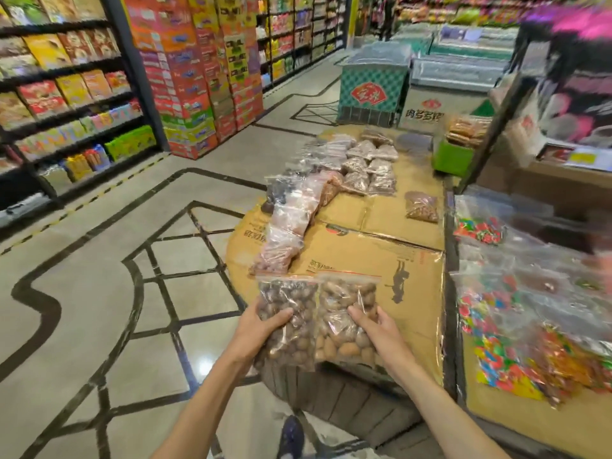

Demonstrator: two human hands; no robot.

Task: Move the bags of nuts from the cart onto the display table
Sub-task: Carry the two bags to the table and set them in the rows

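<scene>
Left hand (261, 326) grips the darker bag of nuts (287, 323) | right hand (374, 329) grips the paler bag (344, 323) | both lower centre, at the cardboard-covered display table (407, 293) near edge | risk: set down overhanging, slick plastic slides off.

Cardboard-covered display table (410, 279) carries nut bags (367, 167) (perhaps dates too).
</scene>
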